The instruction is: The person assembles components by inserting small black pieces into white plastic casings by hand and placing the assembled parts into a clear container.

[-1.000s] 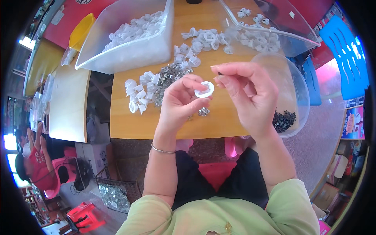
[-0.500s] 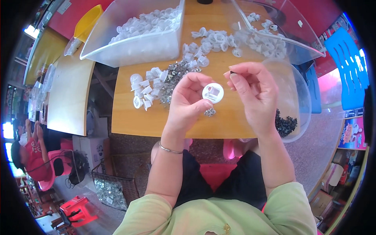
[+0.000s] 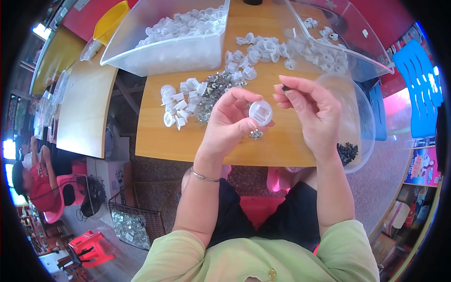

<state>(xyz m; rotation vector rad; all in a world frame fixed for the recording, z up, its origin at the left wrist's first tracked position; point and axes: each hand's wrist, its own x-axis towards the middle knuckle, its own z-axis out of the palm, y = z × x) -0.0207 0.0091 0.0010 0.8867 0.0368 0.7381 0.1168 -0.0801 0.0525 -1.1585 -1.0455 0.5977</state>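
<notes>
**One white cap, one dark bit, both hands closed**

I hold a single round white plastic cap (image 3: 260,113) over the front part of the wooden surface (image 3: 164,141), its ribbed inner face turned up toward me. My left hand (image 3: 230,123) is curled around it, fingertips and thumb clamped on its rim. Just beside it, my right hand (image 3: 312,113) pinches one tiny dark piece (image 3: 285,88) between thumb and forefinger, the other fingers loosely bent; the piece sits near the cap but does not touch it.

Under my left hand one small metal clip (image 3: 256,135) lies alone on the wood. To the left is a loose cluster of white caps (image 3: 181,103), roughly a dozen, touching a heap of metal clips (image 3: 216,89) too many to count. Farther back, a second scatter of white caps (image 3: 256,49) lies between two clear trays: the left tray (image 3: 164,51) is full of caps, the right tray (image 3: 352,42) holds a few. One clear round bowl (image 3: 361,122) by my right wrist holds a small pile of dark pieces (image 3: 347,152).
</notes>
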